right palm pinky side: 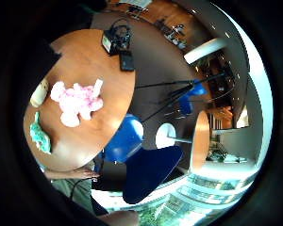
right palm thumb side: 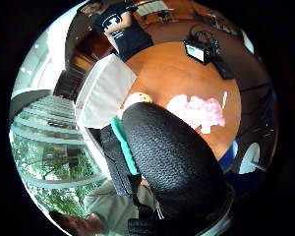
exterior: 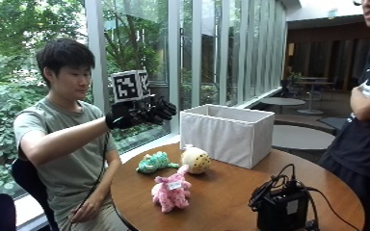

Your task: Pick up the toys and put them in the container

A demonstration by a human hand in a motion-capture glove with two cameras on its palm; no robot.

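Three soft toys lie on the round wooden table: a pink plush nearest the front, a green plush and a yellowish spotted round plush behind it. A white fabric container stands at the table's far side. My gloved right hand is raised high above the table, to the left of the container, fingers spread and holding nothing. A gloved finger fills much of the thumb side view.
A black device with cables sits on the near right of the table. A second person in a black shirt stands at the right. My bare left hand rests on my lap. Blue chairs stand beside the table.
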